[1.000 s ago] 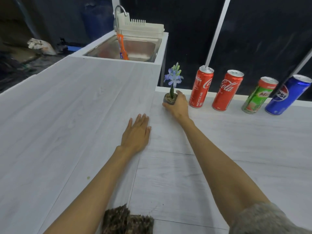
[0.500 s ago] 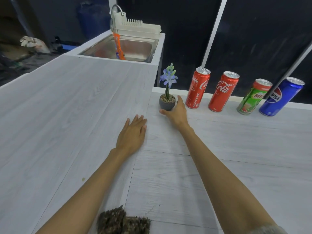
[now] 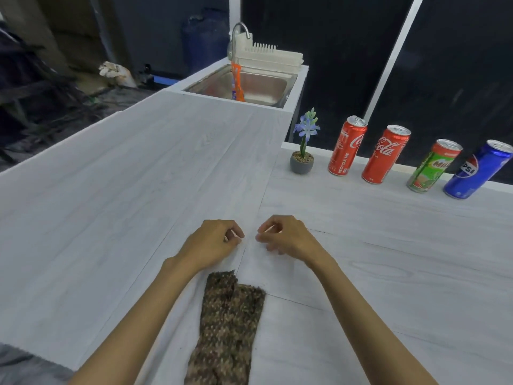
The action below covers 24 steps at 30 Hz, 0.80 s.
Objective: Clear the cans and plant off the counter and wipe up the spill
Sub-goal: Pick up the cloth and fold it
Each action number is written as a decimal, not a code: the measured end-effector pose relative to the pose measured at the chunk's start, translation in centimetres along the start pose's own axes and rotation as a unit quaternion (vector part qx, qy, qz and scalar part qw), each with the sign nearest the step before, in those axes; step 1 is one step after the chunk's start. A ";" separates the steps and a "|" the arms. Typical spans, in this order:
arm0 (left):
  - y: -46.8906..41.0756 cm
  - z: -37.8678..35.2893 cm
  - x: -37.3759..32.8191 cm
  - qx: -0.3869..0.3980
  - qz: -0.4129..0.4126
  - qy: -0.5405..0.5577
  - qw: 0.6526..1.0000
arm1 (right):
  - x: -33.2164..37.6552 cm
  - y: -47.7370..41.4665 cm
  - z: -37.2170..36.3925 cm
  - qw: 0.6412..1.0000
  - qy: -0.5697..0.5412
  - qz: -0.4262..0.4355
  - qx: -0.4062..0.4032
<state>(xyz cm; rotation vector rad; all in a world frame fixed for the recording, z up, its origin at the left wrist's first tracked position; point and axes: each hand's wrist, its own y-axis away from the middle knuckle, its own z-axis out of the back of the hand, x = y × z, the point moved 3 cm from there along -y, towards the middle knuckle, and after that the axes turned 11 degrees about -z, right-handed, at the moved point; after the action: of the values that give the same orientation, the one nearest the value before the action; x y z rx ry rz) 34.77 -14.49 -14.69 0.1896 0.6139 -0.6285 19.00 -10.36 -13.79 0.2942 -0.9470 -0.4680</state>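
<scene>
A small grey pot with a blue flower (image 3: 302,158) stands at the back edge of the white counter (image 3: 138,190). To its right stand two red Coca-Cola cans (image 3: 347,147) (image 3: 385,155), a green Milo can (image 3: 433,166) and a blue Pepsi can (image 3: 476,170). A brown speckled cloth (image 3: 227,326) lies on the counter close to me. My left hand (image 3: 212,243) and my right hand (image 3: 286,236) hover just beyond the cloth, fingers curled, holding nothing. No spill shows on the counter.
A steel sink (image 3: 249,86) with a tap, an orange item hanging in it and a white dish rack (image 3: 269,55) sits at the far end. Dark window panes run behind the cans. Clutter lies on the floor at the far left.
My right hand let go of the flower pot and drew back toward me. My left hand lifted off the counter and curled. Both hands now sit together near the cloth.
</scene>
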 end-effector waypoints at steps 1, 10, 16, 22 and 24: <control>1.0 0.2 -0.1 0.005 0.013 -0.005 1.000 | -0.2 1.2 -0.7 0.999 0.017 0.003 0.035; 6.8 -0.6 -1.8 0.096 0.148 -0.081 0.981 | -1.2 6.5 -4.5 0.976 0.199 0.051 0.076; 9.5 -0.2 -3.2 0.011 0.179 0.015 0.984 | -1.1 7.8 -4.8 0.977 0.195 0.074 0.033; 14.6 1.8 -4.7 -0.183 0.203 0.192 0.943 | 0.3 13.5 -4.9 0.976 0.089 0.143 0.137; 16.7 2.8 -5.5 -0.246 0.215 0.223 0.918 | 1.0 15.2 -6.7 0.965 0.077 0.183 0.173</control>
<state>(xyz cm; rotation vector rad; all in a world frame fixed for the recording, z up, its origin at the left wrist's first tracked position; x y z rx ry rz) 42.60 0.59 -9.46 -0.0116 1.1134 0.0177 28.93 2.50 -10.20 0.4540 -0.9025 0.0637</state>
